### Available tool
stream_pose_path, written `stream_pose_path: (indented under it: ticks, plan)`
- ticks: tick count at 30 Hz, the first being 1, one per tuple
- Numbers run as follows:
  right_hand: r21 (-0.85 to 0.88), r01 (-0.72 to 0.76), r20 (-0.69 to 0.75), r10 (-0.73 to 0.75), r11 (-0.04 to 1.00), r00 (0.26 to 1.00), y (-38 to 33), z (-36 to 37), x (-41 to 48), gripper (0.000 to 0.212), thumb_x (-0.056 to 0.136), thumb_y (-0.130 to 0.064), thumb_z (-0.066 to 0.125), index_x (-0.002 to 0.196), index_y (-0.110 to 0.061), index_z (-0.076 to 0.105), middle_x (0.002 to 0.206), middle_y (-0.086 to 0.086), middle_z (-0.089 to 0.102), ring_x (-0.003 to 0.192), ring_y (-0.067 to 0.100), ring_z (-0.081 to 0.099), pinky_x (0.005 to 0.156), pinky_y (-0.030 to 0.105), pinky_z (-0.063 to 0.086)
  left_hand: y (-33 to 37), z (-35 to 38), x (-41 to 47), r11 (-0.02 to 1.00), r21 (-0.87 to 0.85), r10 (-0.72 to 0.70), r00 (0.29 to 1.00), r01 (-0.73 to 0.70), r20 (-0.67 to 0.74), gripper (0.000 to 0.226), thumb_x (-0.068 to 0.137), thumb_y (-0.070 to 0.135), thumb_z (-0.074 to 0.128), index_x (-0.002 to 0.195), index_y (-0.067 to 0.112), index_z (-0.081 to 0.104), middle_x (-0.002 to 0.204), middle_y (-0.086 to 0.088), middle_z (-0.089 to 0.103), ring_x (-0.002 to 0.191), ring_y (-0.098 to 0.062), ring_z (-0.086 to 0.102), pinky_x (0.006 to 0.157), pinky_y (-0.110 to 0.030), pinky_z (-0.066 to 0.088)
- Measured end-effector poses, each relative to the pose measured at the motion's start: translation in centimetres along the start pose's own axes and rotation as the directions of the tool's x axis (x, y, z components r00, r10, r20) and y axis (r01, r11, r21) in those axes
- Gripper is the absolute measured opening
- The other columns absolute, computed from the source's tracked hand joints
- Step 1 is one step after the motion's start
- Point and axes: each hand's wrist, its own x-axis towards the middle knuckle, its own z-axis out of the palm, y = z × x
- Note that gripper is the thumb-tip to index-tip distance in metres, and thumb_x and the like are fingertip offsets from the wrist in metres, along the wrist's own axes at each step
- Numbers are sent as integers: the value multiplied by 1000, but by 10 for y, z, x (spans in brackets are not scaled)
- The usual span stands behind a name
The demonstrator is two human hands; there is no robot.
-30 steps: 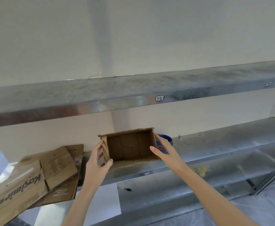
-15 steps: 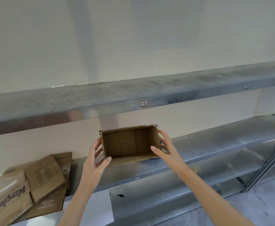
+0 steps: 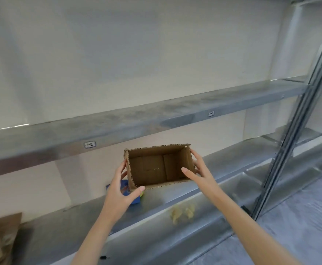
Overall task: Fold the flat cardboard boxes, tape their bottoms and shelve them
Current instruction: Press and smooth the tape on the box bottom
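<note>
Low in the centre of the frame, the left hand [image 3: 121, 190] is clamped on the left wall of the box [image 3: 156, 167], thumb on the front rim, fingers spread up the outside. The right hand [image 3: 200, 176] is wrapped round the right wall likewise. The box is held mid-frame, opening toward the camera, over the lower shelf [image 3: 230, 161]; contact cannot be told. It is best set down level, clear of the blue object [image 3: 135, 200] at its left corner, then slid back beneath the upper shelf [image 3: 156, 115].

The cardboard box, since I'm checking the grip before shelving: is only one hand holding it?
No, the left hand grips the left wall of the cardboard box and the right hand grips its right wall.
</note>
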Motion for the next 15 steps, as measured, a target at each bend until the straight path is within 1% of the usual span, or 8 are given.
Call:
stream_pose_path:
  ticks: [2,4,8,10,11,12,14,15]
  plan:
    - [-25,-4,-21,3,1000,1000,-1,-39,-2,66,88,-42,69,139,-61,33,143,-14,50,128,9,52,109,31,42,11,35,9,1000,-10,18,1000,-17,18,94,70,51,84,143,48,26,136,47,34,136,-2,40,108,-41,46]
    - [-39,-9,-51,7,999,999,-2,-78,-4,64,92,-36,68,139,-61,32,141,-15,52,125,7,54,105,28,43,24,71,18,999,-27,40,998,-39,38,97,64,61,80,144,49,27,135,50,34,137,-3,38,109,-42,44]
    - [-68,-20,-99,13,997,995,2,-147,-5,61,92,-35,68,133,-62,33,139,-12,52,122,6,56,105,30,43,41,137,36,997,-23,75,995,-73,73,91,72,47,82,144,50,26,136,49,34,138,-4,38,112,-45,41]
    - [-69,-25,-132,16,997,991,5,-175,-3,58,91,-35,68,131,-60,35,140,-10,51,121,9,57,101,28,46,49,165,46,997,-31,67,995,-65,78,89,71,43,79,143,49,26,139,41,33,139,-8,38,111,-45,42]
    - [-72,-27,-143,16,997,990,6,-188,-2,57,91,-34,68,131,-57,34,140,-11,49,119,9,57,95,23,48,53,178,51,998,-33,62,995,-60,80,89,71,44,79,143,48,26,141,35,34,139,-9,38,110,-40,43]
    - [-75,-28,-152,17,997,988,8,-200,1,57,92,-34,67,133,-54,34,139,-13,48,117,8,57,88,19,48,56,191,57,998,-36,59,995,-56,82,89,70,44,78,143,46,26,143,30,35,139,-10,38,107,-30,44]
    - [-84,-44,-173,29,996,984,12,-222,9,57,92,-35,66,136,-51,32,138,-15,44,116,4,55,81,13,46,61,216,71,998,-54,46,994,-41,95,87,69,43,77,141,45,28,141,28,37,137,-10,39,91,-6,42]
    - [-88,-50,-183,33,995,983,14,-234,15,57,92,-36,65,137,-51,32,138,-16,44,116,2,54,81,13,44,62,228,79,997,-68,37,994,-31,99,86,68,42,77,140,44,29,138,31,37,136,-9,39,83,-1,41]
